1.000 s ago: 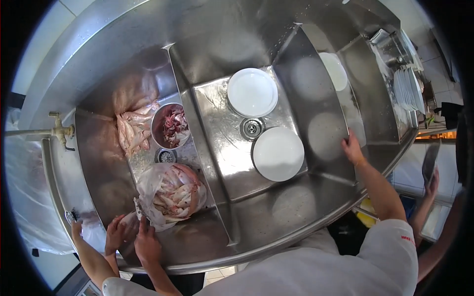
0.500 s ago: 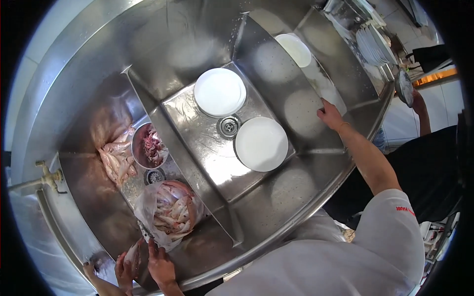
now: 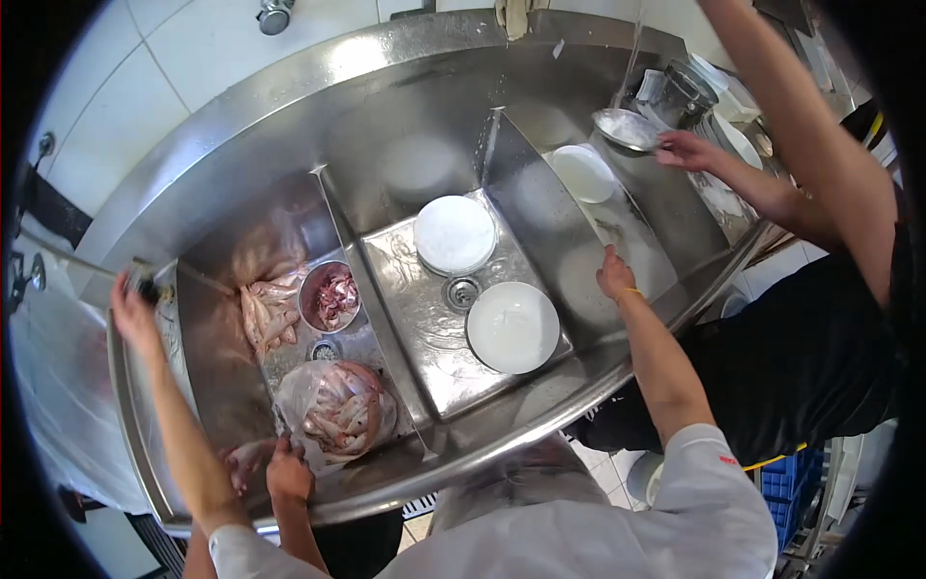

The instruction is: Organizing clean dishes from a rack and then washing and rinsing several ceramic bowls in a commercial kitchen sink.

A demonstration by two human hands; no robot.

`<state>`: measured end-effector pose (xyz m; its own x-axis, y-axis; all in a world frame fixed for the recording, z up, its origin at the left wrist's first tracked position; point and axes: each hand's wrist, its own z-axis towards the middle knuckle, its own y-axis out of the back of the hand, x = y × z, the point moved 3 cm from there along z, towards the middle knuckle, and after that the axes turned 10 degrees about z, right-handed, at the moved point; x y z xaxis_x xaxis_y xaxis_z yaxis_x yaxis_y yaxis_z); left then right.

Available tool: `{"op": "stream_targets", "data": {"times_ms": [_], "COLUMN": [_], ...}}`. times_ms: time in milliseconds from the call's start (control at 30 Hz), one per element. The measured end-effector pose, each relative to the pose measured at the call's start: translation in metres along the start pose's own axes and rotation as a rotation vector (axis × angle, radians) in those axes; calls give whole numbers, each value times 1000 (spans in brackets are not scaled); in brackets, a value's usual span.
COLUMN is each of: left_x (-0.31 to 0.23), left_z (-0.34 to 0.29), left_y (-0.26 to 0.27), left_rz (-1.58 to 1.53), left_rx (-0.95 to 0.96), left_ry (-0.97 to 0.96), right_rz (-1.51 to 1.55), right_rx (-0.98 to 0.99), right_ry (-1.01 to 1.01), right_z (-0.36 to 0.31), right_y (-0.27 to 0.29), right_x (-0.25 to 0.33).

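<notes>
At the far left my left hand (image 3: 137, 314) has its fingers around the handle of the tap (image 3: 143, 272); they partly hide it. My right hand (image 3: 615, 276) is closed over the top edge of the steel divider (image 3: 559, 198) between the middle and right compartments. Left of this hand, in the middle compartment, lie a white plate (image 3: 513, 328) and a stack of white plates (image 3: 455, 234) beside the drain (image 3: 462, 292). Another white plate (image 3: 583, 175) rests in wet surroundings in the right compartment.
In the left compartment are fish (image 3: 270, 314), a bowl of reddish scraps (image 3: 331, 295) and a bag of fish (image 3: 340, 410). A co-worker's hand (image 3: 289, 475) works there. At right, another person's hand (image 3: 685, 151) holds a metal bowl (image 3: 627, 127) under running water, near stacked plates (image 3: 738, 140).
My left hand has gone from the sink's lower left up to the tap. My right hand stays on the divider. The view has shifted, and the metal bowl has come over the right compartment.
</notes>
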<state>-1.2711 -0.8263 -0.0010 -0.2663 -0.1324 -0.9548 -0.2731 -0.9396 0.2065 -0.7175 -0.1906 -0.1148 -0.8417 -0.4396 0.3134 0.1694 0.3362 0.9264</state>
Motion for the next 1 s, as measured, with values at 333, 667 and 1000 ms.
{"op": "stream_targets", "data": {"times_ms": [333,667,1000], "left_x": [-148,-245,-272], "left_z": [-185,-524,-702], "left_y": [-399,-441,-397], "left_rz": [-578,-401,42], "left_rx": [403,794,943], "left_ry": [241,193,-383], "right_rz": [584,1149,2223], "right_rx": [-315,-271,482], "right_ry": [387,465,252], "right_z": [-183,-411,-548], "right_y": [53,78,12], "right_x": [-19,-49,-162]}}
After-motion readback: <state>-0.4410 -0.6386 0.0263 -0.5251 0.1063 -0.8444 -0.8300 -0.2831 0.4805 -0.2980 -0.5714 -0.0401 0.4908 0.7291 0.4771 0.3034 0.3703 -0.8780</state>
